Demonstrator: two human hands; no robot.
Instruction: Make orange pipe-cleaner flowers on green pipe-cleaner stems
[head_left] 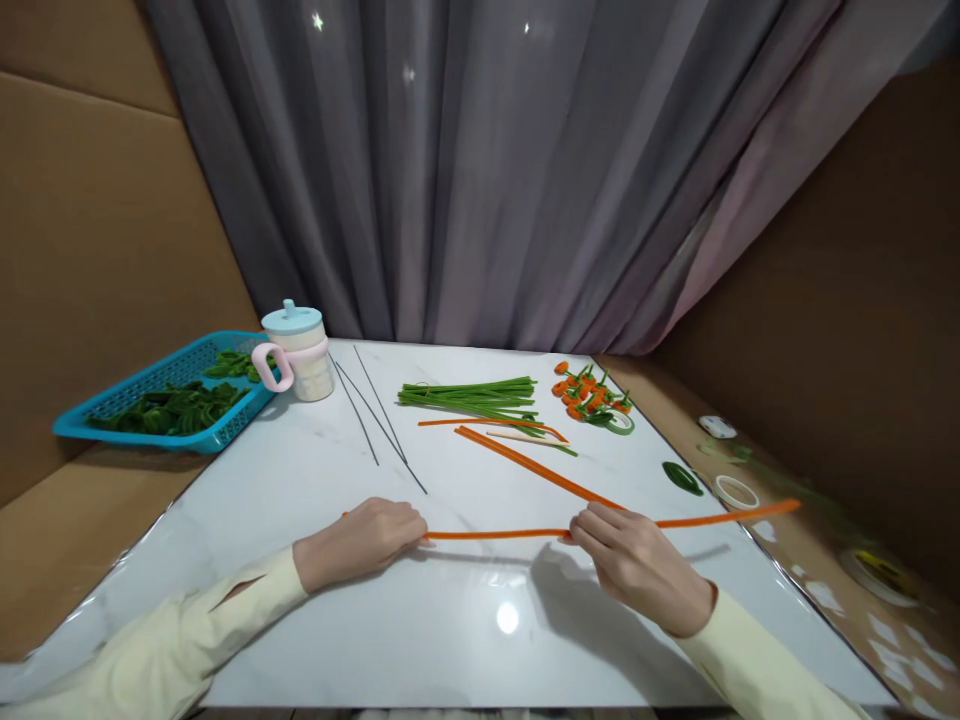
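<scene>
An orange pipe cleaner (495, 535) stretches nearly level above the front of the white table. My left hand (367, 545) is closed around it near its left end, and a tiny tip shows behind the knuckles. My right hand (637, 560) pinches it farther along, with a long free length sticking out to the right. Just beyond my right hand lie more straight orange pipe cleaners (525, 462). Behind these are a bent orange pipe cleaner (480, 422), a pale thin stick (517, 437) and a bunch of green pipe cleaners (465, 396).
Orange flower pieces with green stems (589, 392) sit at the back right, beside a green tape roll (621, 425). Dark thin wires (371, 410) lie left of centre. A lidded cup (311, 375) stands by a blue basket (217, 437) of green pieces. A white ring (736, 492) lies right.
</scene>
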